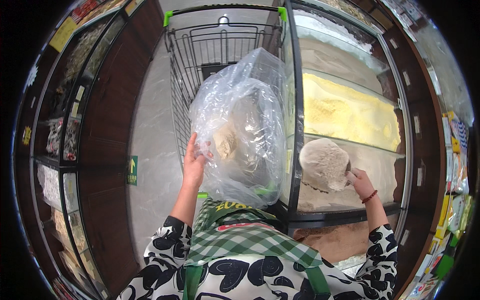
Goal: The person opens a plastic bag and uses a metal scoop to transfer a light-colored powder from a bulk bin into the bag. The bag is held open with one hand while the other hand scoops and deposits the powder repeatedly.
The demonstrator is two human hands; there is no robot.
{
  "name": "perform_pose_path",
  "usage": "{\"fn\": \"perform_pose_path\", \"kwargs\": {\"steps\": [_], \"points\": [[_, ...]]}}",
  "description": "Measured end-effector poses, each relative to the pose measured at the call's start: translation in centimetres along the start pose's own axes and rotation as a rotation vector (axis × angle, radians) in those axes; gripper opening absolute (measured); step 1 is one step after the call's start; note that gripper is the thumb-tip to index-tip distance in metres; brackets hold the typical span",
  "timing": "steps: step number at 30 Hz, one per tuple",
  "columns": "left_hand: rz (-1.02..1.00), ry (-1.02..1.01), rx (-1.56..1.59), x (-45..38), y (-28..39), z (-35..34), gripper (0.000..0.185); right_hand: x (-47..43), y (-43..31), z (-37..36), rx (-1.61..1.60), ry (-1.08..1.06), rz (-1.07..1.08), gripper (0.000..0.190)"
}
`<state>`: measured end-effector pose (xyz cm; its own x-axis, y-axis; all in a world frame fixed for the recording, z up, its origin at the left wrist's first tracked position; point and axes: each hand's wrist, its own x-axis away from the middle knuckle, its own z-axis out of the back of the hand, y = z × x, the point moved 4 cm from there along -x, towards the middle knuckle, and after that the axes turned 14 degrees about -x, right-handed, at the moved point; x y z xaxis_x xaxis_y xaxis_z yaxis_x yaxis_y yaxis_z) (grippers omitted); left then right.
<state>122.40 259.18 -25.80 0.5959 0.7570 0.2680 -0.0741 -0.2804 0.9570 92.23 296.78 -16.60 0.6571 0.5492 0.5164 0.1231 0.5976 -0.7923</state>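
Observation:
My left hand [195,162] grips the left edge of a large clear plastic bag [258,93], its mouth spread wide over a wire shopping cart [221,33]. Some pale beige flour [225,142] lies inside the bag. On the other side, my right hand [362,183] is closed around the handle end of a scoop, most of which is hidden under a heaped mound of greyish-beige flour [324,165]. That load hangs above a glass-walled bin of similar flour [375,168], to the right of the bag.
Beyond that bin, glass dividers separate yellow flour [348,108], a greyish powder [333,63] and white powder [326,30]. Dark wooden cabinets [112,150] with dry goods line the left side. A green exit sign [132,170] marks the floor. Packaged goods [455,150] stand far right.

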Motion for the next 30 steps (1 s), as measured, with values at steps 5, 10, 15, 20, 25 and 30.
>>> {"fn": "perform_pose_path", "kwargs": {"steps": [5, 10, 15, 20, 25, 30], "points": [[0.005, -0.023, 0.071, 0.4, 0.4, 0.2, 0.075, -5.8, -3.2, -8.8, 0.183, -0.215, -0.019, 0.027], [0.031, -0.007, 0.054, 0.8, 1.0, 0.2, 0.074, -14.5, -5.9, -22.0, 0.844, -0.272, 0.116, 0.028], [0.043, 0.014, 0.053, 0.7, 1.3, 0.7, 0.074, -16.6, -9.9, -31.0, 1.183, -0.259, 0.061, 0.030], [-0.044, 0.003, 0.108, 0.5, 0.5, 0.8, 0.073, -13.5, -12.7, -26.8, 1.146, -0.236, 0.122, 0.027], [-0.144, -0.026, 0.012, 0.2, 0.3, 0.7, 0.065, -6.0, -8.5, -11.5, 0.746, -0.029, 0.223, 0.030], [-0.043, -0.051, 0.065, -0.2, 0.3, 0.3, 0.064, 2.5, -1.7, 6.2, 0.857, 0.507, -0.038, 0.031]]}}
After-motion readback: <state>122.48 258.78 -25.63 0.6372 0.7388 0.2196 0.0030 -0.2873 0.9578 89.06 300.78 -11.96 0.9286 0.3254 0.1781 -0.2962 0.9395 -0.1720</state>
